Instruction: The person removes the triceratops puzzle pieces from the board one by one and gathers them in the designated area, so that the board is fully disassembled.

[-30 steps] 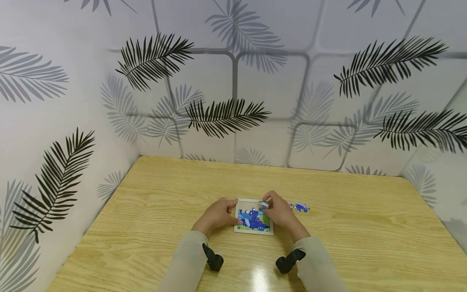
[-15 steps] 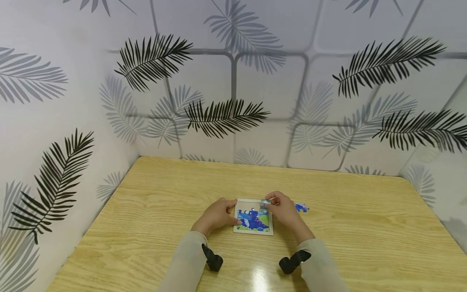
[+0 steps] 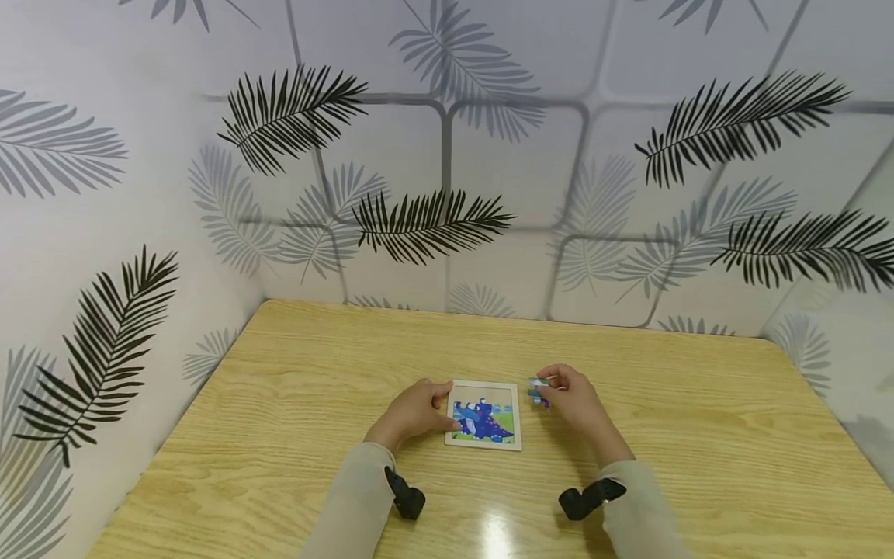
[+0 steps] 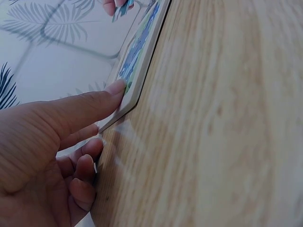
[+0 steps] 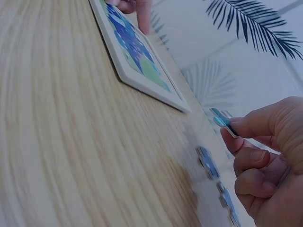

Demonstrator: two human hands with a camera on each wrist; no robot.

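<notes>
On the table lies a square jigsaw puzzle tray [image 3: 483, 446] with a pale rim and a blue dinosaur picture, its upper strip bare. My left hand [image 3: 414, 408] grips the tray's left edge; in the left wrist view the thumb [image 4: 113, 90] presses on the near corner. Right of the tray, my right hand [image 3: 571, 397] pinches a teal and white puzzle piece [image 5: 221, 118] between thumb and fingertips, held above the table. Below it in the right wrist view lie a loose blue puzzle piece [image 5: 207, 162] and another blue piece [image 5: 228, 202], mostly hidden by the hand in the head view.
The wooden table [image 3: 335, 341] stretches out on all sides of the tray. A wall with leaf patterns [image 3: 433, 225] stands behind it and continues along the left. Black wrist cameras sit on both sleeves.
My right hand has carried the pinched piece off the tray's upper right corner, rightward to above the loose pieces. The left hand stays on the tray's edge.
</notes>
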